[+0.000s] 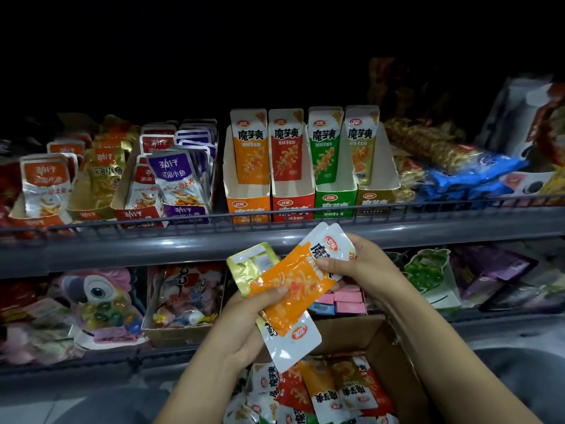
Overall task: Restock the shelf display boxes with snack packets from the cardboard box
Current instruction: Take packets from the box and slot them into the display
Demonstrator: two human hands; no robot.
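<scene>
Now both hands grasp snack packets, orange display box far above.
Left hand (244, 313) and right hand (351, 264) pinch orange packet (293, 289), long axis diagonal; orange display box (247, 191) up-left, left hand nearer.

Left hand (244, 325) and right hand (354, 264) together grip a fanned stack of orange-and-white foil snack packets (293, 289); below the hands, an open brown cardboard box (394, 356) holds mixed packets; above them, four upright card display boxes (308, 197).
</scene>
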